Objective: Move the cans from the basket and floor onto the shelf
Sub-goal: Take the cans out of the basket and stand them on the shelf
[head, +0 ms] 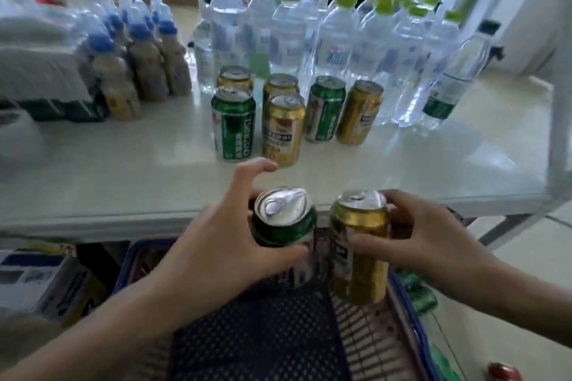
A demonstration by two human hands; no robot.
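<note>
My left hand [216,244] grips a green can [283,221] from its left side, index finger lifted. My right hand [430,238] holds a gold can [360,244] upright. Both cans hang above the dark blue mesh basket [278,334], just in front of the white shelf [123,176] edge. On the shelf stand several cans: a green can [233,124] and a gold can [283,130] in front, another green can [325,108] and gold can [359,111] to the right, two more gold ones behind. A green can [418,294] lies on the floor right of the basket.
Water bottles with green caps [309,31] fill the back of the shelf. Blue-capped bottles [139,52] stand at the left. A red object [503,373] lies on the floor at the bottom right. Boxes [40,281] sit under the shelf at the left. A metal shelf post [560,102] rises at the right.
</note>
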